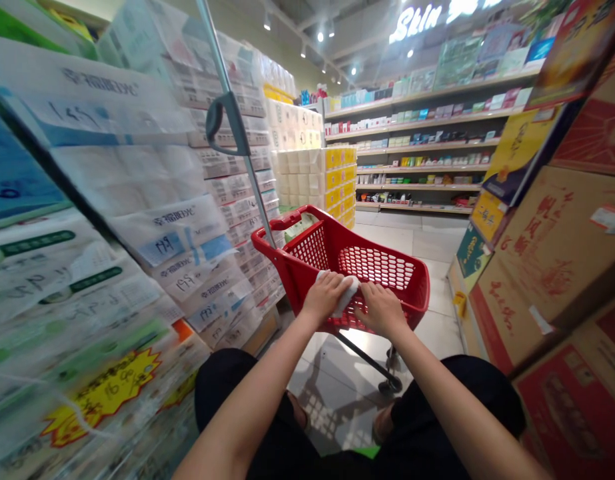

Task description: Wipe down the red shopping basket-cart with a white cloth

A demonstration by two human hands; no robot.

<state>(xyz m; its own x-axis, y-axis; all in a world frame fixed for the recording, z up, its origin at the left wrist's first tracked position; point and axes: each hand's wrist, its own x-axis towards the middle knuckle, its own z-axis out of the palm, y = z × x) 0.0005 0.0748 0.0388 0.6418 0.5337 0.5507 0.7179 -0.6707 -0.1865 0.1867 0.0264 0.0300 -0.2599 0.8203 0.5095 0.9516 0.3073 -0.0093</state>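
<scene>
A red plastic shopping basket [387, 270] on wheels stands in the aisle right in front of me, with its long metal pull handle [232, 123] slanting up to the left. My left hand [326, 297] presses a white cloth [348, 291] against the basket's near rim, fingers curled over it. Beside it, my right hand [382, 310] rests on the same rim with its fingers closed against the plastic. The cloth lies between the two hands. My knees in black trousers show below.
Wrapped packs of tissue paper [137, 220] are stacked high on the left. Brown and red cartons [552, 260] line the right side. Store shelves [417, 153] with goods stand at the far end, and yellow and white packs [317, 177] are piled ahead. The floor is pale tile.
</scene>
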